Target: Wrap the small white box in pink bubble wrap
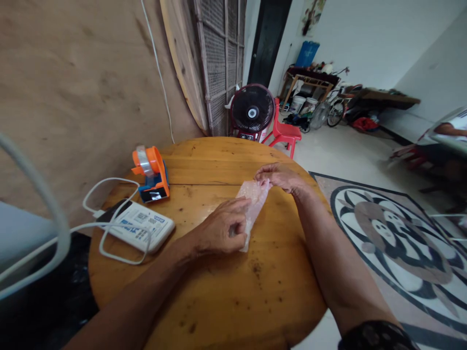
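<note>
A small pinkish bubble-wrap piece (254,203) lies on the round wooden table (226,272). My left hand (223,228) pinches its near end, fingers curled on it. My right hand (279,177) grips its far end with closed fingers. The piece is stretched between both hands, near the middle of the table.
An orange and blue tape dispenser (152,174) stands at the table's back left. A white power bank (141,225) with a white cable (109,214) lies at the left. Beyond the table are a floor fan (252,113), a red plastic chair (286,131) and a plywood wall (73,87).
</note>
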The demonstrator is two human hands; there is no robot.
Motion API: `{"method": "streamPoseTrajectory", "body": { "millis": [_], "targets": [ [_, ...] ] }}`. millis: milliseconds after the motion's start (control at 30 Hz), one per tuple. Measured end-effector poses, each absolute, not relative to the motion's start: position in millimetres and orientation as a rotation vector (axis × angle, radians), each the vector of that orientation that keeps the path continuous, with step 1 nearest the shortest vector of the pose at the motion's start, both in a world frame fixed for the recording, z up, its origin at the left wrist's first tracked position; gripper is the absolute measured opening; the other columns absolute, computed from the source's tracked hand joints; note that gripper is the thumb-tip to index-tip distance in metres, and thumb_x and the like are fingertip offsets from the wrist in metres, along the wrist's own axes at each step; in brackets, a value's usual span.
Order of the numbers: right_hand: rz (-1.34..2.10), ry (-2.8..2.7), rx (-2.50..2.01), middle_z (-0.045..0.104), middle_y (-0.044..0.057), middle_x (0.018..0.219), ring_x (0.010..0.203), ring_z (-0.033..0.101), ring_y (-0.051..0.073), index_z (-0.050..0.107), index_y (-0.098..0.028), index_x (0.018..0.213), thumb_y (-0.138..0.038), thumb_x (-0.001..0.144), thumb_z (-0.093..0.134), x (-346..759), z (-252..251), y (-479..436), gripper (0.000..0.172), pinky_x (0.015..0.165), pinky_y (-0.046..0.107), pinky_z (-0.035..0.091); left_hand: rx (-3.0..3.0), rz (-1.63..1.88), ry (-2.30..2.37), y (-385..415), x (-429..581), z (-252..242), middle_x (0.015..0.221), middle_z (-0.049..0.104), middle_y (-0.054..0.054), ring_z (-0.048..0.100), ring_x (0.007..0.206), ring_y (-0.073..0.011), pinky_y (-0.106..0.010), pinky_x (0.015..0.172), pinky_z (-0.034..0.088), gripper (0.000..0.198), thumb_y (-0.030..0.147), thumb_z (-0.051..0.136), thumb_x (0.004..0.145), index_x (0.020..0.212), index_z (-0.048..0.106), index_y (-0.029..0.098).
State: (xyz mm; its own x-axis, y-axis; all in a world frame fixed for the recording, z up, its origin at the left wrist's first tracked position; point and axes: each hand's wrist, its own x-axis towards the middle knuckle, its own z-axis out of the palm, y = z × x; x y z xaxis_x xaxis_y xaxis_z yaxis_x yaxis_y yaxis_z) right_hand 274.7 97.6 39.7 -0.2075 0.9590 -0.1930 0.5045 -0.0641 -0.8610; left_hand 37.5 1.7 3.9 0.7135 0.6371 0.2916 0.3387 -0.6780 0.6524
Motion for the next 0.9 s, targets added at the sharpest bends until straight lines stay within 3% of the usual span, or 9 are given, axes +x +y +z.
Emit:
{"method": "streamPoseTrajectory", "body": {
  "millis": [133,300,500,700,800,900],
  "targets": [
    [1.426,-1.610,-1.509,0.064,0.002,0.065,0.055,0.057,0.011,0.066,-0.017,0.075,-0.024,0.066,0.072,279.8,31.9,103.4,0.013,0.053,0.023,0.050,2.322,0.668,0.738,3.4,38.8,2.9,0.111,0.069,-0.009,0.043,0.137,-0.0257,-0.039,0.110,0.035,0.015,0.010,0.058,0.067,0.060,0.049,0.020],
    [1.624,-1.497,-1.425,0.065,0.002,0.068,0.058,0.060,0.011,0.065,-0.016,0.083,-0.023,0.066,0.074,285.7,20.3,110.6,0.020,0.053,0.022,0.051,2.317,0.658,0.697,4.2,39.1,4.1,0.089,0.066,-0.006,0.047,0.132,-0.0268,-0.039,0.110,0.035,0.015,0.011,0.055,0.067,0.061,0.045,0.020],
    [1.757,-1.400,-1.315,0.066,0.001,0.073,0.063,0.062,0.012,0.064,-0.017,0.089,-0.022,0.069,0.073,297.1,14.0,113.8,0.023,0.056,0.024,0.054,2.294,0.693,0.661,4.3,39.7,3.7,0.079,0.060,-0.004,0.047,0.131,-0.0263,-0.038,0.110,0.036,0.016,0.010,0.053,0.067,0.062,0.043,0.021],
    [1.662,-1.380,-1.381,0.070,0.004,0.080,0.066,0.063,0.012,0.067,-0.017,0.089,-0.024,0.073,0.073,301.0,16.2,114.0,0.019,0.060,0.025,0.053,2.311,0.685,0.663,4.0,40.2,4.8,0.078,0.061,-0.003,0.052,0.125,-0.0250,-0.040,0.111,0.034,0.018,0.010,0.054,0.067,0.061,0.042,0.021],
    [1.481,-1.434,-1.321,0.072,0.007,0.099,0.078,0.066,0.014,0.069,-0.019,0.096,-0.030,0.074,0.075,304.8,27.5,107.1,0.025,0.070,0.027,0.053,2.319,0.692,0.665,4.1,39.5,4.5,0.080,0.062,-0.004,0.052,0.126,-0.0248,-0.041,0.113,0.032,0.018,0.010,0.054,0.067,0.061,0.042,0.021],
    [1.333,-1.648,-1.138,0.067,0.007,0.120,0.106,0.063,0.020,0.070,-0.022,0.104,-0.034,0.072,0.077,308.7,45.9,94.2,0.034,0.090,0.034,0.050,2.324,0.695,0.668,4.1,38.9,3.7,0.083,0.064,-0.005,0.050,0.129,-0.0254,-0.041,0.112,0.033,0.018,0.010,0.055,0.067,0.061,0.043,0.021]
  ]
}}
